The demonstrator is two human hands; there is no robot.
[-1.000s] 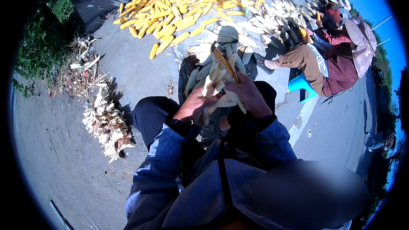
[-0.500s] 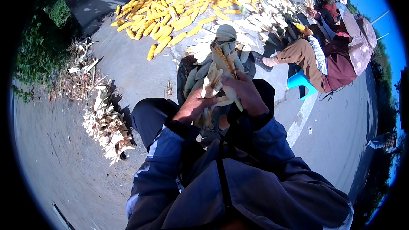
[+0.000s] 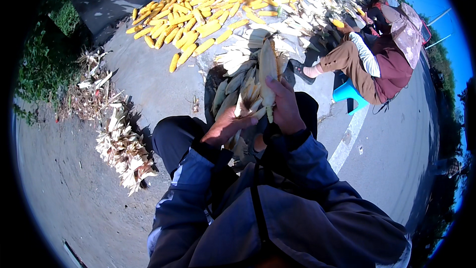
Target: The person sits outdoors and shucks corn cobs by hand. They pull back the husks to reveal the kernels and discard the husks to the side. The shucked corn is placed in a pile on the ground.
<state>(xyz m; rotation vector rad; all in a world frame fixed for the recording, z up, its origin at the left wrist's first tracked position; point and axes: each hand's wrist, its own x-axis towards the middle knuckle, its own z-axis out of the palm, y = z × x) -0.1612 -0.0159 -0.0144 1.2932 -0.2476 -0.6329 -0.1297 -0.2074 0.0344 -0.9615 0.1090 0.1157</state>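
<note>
My right hand [image 3: 286,106] is closed around the lower end of an ear of corn [image 3: 268,67], which stands tilted upward. Pale husk covers the side toward me, and yellow kernels show along its right edge. My left hand [image 3: 224,125] is closed on a bunch of corn husks [image 3: 249,95], some with brownish patches, just left of that ear. Fingers of both hands are partly hidden by the husks. Beyond my hands lie several husk-covered ears [image 3: 233,83] on the ground between my knees and the loose husks.
A broad heap of bare yellow corn [image 3: 198,15] spreads ahead. Pale husks [image 3: 317,12] lie to its right. A person [image 3: 369,64] sits on a blue stool [image 3: 348,94] at my right, holding corn, with others beyond. Dry husks [image 3: 126,151] are piled on my left near green bushes.
My right hand has shifted and turned the ear, so its pale husk faces me instead of the kernels. My left hand stays nearly in place with its husks.
</note>
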